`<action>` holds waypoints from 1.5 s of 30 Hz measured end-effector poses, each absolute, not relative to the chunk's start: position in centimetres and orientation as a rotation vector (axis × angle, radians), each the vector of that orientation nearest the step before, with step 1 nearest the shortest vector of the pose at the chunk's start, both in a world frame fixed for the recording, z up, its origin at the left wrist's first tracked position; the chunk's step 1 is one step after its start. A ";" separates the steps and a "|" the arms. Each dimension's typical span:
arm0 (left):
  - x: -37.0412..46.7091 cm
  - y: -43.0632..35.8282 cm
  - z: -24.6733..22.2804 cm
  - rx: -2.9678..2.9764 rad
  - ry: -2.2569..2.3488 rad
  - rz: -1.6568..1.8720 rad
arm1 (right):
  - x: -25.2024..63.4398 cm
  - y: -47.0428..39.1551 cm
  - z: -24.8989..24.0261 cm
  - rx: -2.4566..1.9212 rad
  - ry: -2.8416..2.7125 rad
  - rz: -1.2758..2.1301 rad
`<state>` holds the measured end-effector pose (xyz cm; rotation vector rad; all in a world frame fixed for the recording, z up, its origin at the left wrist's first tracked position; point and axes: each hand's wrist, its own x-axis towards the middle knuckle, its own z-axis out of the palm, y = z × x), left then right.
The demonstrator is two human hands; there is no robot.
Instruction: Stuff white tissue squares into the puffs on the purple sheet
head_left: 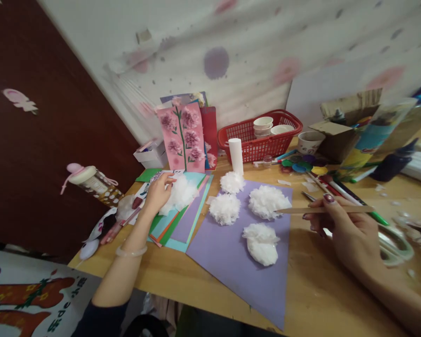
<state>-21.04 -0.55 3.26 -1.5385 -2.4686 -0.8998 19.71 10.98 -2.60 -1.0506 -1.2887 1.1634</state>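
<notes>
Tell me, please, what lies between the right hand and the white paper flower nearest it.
In the head view, the tan stick in the right hand appears to reach the flower, over tabletop and purple sheet.

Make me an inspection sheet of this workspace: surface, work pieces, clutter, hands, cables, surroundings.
Surface: wooden table, scattered with scraps toward the right.
Work pieces: four white paper puffs on or at the edge of a purple sheet.
Clutter: coloured paper stack, red basket holding cups, scissors partly hidden.
Hands: left hand at white tissue, grip unclear; right hand holds a thin tan stick, tip at one puff.
Cables: nothing seen.
Surroundings: spotted wall covering; brown panel at left.
</notes>
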 end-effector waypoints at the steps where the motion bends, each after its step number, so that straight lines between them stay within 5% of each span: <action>1: -21.7 -0.1 3.5 -1.505 -2.475 -0.886 | 19.7 11.0 -2.6 -1.039 -1.287 1.209; 18: -27.5 5.6 2.7 -1.315 -2.883 -0.704 | 19.5 10.5 -1.7 -1.033 -1.262 1.285; 32: -25.4 3.2 4.6 -1.241 -2.763 -1.334 | 19.5 10.3 -2.0 -1.014 -1.285 1.298; 45: -24.7 1.7 5.2 -1.287 -2.854 -1.335 | 19.4 10.3 -2.0 -1.007 -1.324 1.285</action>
